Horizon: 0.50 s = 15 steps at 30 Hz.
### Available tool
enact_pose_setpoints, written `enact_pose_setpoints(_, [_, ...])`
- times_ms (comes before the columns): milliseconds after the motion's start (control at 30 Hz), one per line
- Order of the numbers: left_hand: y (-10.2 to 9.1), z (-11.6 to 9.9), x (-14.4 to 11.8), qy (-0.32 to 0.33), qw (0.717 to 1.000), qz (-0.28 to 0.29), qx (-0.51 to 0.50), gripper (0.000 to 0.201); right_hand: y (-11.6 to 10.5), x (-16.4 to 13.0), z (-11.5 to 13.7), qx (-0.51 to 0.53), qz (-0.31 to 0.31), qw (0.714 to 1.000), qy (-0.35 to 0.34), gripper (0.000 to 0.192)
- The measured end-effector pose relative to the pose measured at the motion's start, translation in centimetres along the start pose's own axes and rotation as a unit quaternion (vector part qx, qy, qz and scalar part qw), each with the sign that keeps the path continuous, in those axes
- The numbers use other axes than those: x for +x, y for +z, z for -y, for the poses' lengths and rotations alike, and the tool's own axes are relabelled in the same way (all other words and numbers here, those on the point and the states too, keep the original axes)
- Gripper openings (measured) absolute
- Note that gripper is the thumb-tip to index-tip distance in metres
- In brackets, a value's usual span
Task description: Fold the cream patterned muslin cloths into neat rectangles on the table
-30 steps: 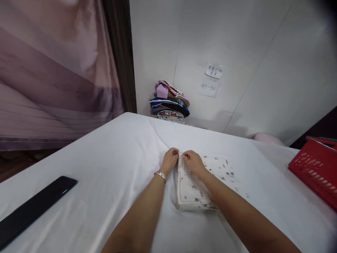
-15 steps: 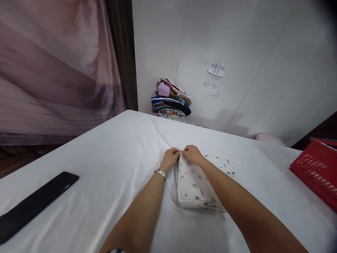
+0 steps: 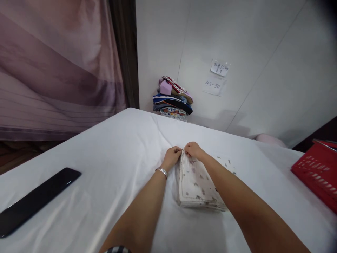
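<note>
A folded white cloth with small printed motifs lies in several layers on the white-covered table. At its far left corner my left hand pinches the edge between thumb and fingers; a silver bracelet is on that wrist. Close beside it, my right hand is closed on the same far edge, its fingertips partly hidden. My right forearm crosses over the cloth and covers its right part. A patterned portion shows beyond that forearm.
A long black flat object lies on the white table cover at left. A red perforated basket stands at right. Folded clothes are stacked by the wall, beneath paper notes. A pinkish curtain hangs at left.
My right hand has shifted slightly right and away along the cloth's far edge, and the upper layer looks flatter. My left hand still pinches the corner. The view has moved slightly.
</note>
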State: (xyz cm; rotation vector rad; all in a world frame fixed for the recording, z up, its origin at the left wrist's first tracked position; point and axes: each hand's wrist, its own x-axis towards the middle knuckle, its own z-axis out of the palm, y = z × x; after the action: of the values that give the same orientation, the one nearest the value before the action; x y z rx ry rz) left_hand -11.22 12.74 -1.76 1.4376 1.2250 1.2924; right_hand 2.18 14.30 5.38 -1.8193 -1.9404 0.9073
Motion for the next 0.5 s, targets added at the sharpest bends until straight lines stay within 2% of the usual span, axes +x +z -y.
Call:
enact_pose_setpoints(267, [0.1, 0.1, 0.0, 0.000, 1.000, -0.012, 0.017, 0.010, 0.5, -0.7, -0.1, 0.022, 0.005, 1.000, -0.020, 0.015])
enact_pose_setpoints(500, [0.0, -0.5, 0.0, -0.023, 0.999, -0.028, 0.013, 0.013, 1.6, -2.6, -0.2, -0.003, -0.027, 0.997, -0.078, 0.021])
